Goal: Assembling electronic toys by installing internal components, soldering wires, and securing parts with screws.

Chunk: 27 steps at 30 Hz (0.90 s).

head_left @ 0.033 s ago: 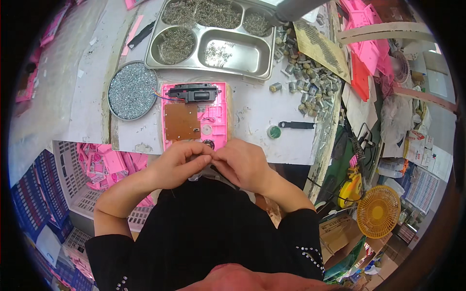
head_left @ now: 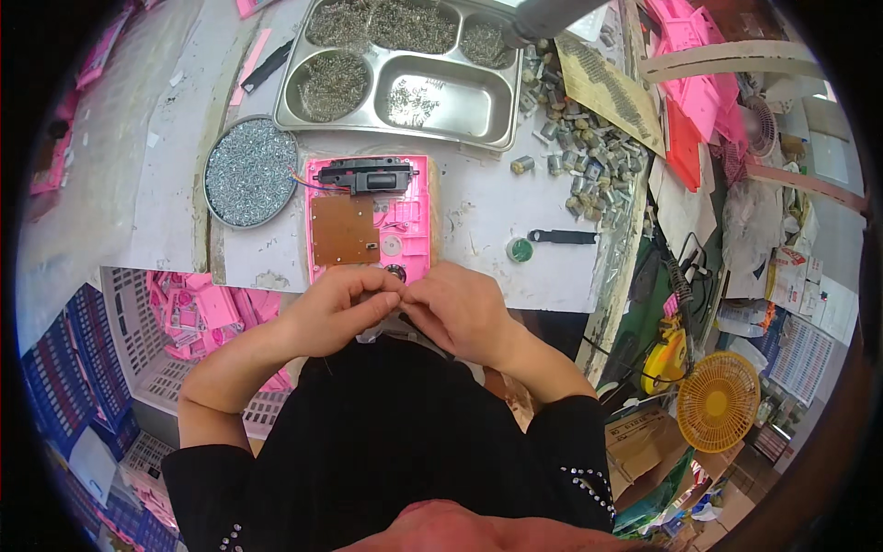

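Observation:
A pink plastic housing (head_left: 419,213) lies on the table in front of me. Across its far end sits a black plastic mechanism (head_left: 368,178) with thin coloured wires at its left. A brown circuit board (head_left: 338,230) covers the left half, beside a small pale disc (head_left: 392,246). Over the near edge, my left hand (head_left: 345,311) and my right hand (head_left: 464,311) meet with fingers pinched together. Whatever they pinch is too small or hidden to name. A dark round part (head_left: 396,272) shows just beyond the fingertips.
Round dish (head_left: 251,172) of small metal pieces, left; steel compartment tray (head_left: 441,138) with springs behind. Small metal cylinders (head_left: 589,166) lie right, near a green-topped round container (head_left: 520,250) and black strip (head_left: 563,237). A crate (head_left: 138,345) of pink parts stands lower left.

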Available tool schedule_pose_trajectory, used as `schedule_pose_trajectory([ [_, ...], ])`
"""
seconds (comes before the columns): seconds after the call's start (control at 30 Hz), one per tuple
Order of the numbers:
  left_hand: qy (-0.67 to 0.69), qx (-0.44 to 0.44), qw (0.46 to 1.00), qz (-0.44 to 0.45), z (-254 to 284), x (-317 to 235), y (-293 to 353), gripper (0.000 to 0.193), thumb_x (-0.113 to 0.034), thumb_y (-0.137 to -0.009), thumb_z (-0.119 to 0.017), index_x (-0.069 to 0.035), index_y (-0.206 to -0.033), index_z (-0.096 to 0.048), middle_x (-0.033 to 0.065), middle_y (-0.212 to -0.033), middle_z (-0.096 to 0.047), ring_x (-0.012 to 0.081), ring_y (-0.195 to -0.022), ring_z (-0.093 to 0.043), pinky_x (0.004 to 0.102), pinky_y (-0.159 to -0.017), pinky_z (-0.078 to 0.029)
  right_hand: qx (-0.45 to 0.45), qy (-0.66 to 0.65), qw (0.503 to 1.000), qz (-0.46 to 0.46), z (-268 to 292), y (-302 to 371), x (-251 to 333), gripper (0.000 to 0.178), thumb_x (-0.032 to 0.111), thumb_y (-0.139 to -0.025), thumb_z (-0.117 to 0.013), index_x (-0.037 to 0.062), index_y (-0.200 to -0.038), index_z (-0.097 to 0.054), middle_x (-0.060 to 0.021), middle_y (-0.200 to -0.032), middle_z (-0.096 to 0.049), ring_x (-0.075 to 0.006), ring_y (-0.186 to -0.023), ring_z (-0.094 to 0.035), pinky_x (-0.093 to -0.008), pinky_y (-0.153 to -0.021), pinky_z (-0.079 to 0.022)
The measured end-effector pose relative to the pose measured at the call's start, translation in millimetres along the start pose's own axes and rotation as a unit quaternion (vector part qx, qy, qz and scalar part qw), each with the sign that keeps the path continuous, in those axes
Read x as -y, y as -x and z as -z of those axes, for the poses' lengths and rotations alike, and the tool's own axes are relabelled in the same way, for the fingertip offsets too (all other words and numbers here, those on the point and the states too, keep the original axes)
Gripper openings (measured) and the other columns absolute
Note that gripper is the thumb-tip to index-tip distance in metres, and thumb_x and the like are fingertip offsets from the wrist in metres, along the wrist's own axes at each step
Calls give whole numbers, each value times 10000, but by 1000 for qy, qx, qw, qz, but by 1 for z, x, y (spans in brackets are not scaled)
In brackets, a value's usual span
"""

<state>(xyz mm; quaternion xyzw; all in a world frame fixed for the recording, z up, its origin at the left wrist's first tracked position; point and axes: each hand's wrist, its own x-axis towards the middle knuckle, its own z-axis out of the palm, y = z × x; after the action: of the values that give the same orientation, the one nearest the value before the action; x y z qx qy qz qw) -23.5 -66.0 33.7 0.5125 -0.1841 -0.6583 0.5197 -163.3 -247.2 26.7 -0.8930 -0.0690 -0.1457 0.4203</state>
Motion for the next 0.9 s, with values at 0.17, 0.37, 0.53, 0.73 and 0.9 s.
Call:
schedule_pose_trajectory([
  [0.17,27,6,999,38,2,1,0,223,-162,-1071,-548,-15,-1196,-661,-62,-769,-537,16,-648,-433,213,-555,-349,-31,-63,997,-32,12,1,-3,202,24,-827,-757,54,-986,-638,-103,-855,-642,-302,-743,-653,-385,-633,-528],
  [0.37,85,4,995,59,-1,0,-6,220,-162,-1076,-541,-8,-1183,-655,-52,-732,-509,30,-610,-417,219,-530,-326,-18,-54,998,-5,10,-1,-5,225,11,-820,-755,53,-999,-625,-104,-839,-630,-308,-731,-645,-390,-622,-523],
  [0.53,114,5,992,59,-1,-3,-7,217,-154,-1077,-532,7,-1172,-643,-48,-721,-496,36,-587,-406,229,-516,-318,-10,-55,998,-12,21,5,-9,251,9,-808,-757,52,-1006,-610,-101,-838,-621,-309,-724,-634,-392,-610,-516],
  [0.73,125,1,990,71,-1,1,-12,215,-160,-1076,-537,-2,-1169,-648,-48,-708,-499,33,-581,-412,219,-506,-315,-17,-8,1000,22,13,6,-12,249,32,-792,-757,53,-990,-607,-94,-835,-597,-296,-710,-613,-392,-585,-499],
  [0.9,24,-52,997,55,-10,3,-14,218,-179,-1080,-533,-17,-1161,-654,-54,-695,-504,37,-566,-419,218,-501,-331,2,39,998,47,12,9,-11,360,-9,-749,-805,70,-1018,-579,-92,-850,-606,-287,-689,-613,-372,-562,-489],
])
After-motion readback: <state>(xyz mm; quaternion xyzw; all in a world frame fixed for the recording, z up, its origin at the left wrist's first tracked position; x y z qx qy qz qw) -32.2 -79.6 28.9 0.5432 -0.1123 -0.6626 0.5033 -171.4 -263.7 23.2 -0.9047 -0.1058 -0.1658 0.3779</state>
